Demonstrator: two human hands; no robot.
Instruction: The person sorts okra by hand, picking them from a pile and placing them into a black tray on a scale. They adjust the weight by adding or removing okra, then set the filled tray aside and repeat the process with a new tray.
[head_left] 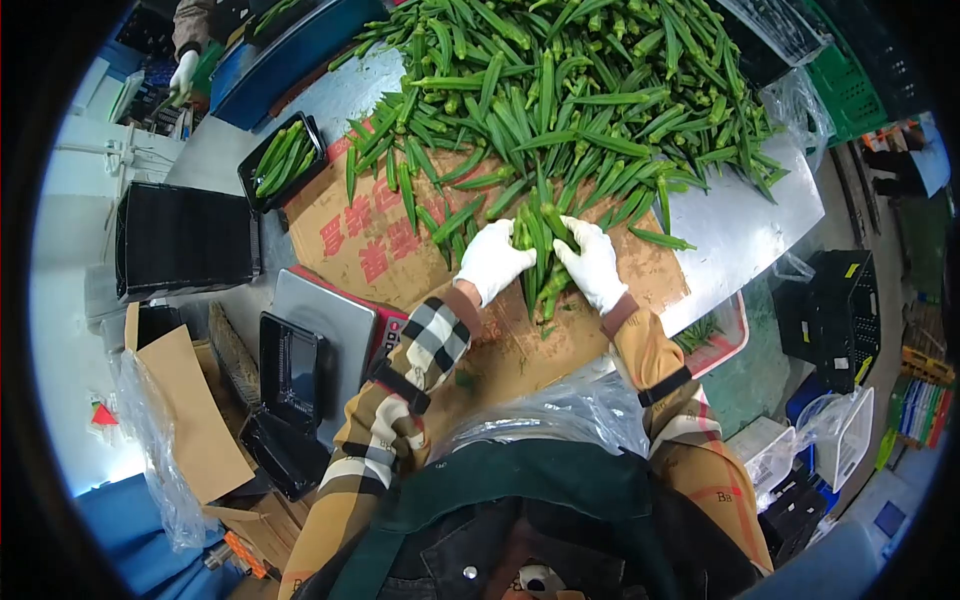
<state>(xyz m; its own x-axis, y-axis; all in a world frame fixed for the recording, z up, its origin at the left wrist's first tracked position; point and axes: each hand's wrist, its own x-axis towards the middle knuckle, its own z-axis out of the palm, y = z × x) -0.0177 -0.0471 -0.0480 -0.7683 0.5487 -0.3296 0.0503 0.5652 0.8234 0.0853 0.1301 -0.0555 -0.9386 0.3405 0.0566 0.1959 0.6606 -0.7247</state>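
Note:
In white gloves, my two hands meet over a piece of brown cardboard [640, 265], at the near edge of a big heap of okra [560, 90]. My left hand [492, 262] has its fingers curled round green okra pods [538, 240] from the left side. From the right, my right hand [594, 264] grips pods of the same small bunch between thumb and fingers. The pods point roughly away from me and toward me, and some lower ends hang below my hands. Part of the bunch is hidden by the gloves.
Left of the heap, a black tray [284, 162] holds several okra pods. A scale [345, 325] with black trays [290, 365] stands nearer. Stacked black trays [185, 240] and an open carton [190, 415] are farther left. Another person's gloved hand [184, 76] shows at the upper left. Black crates [830, 310] stand right.

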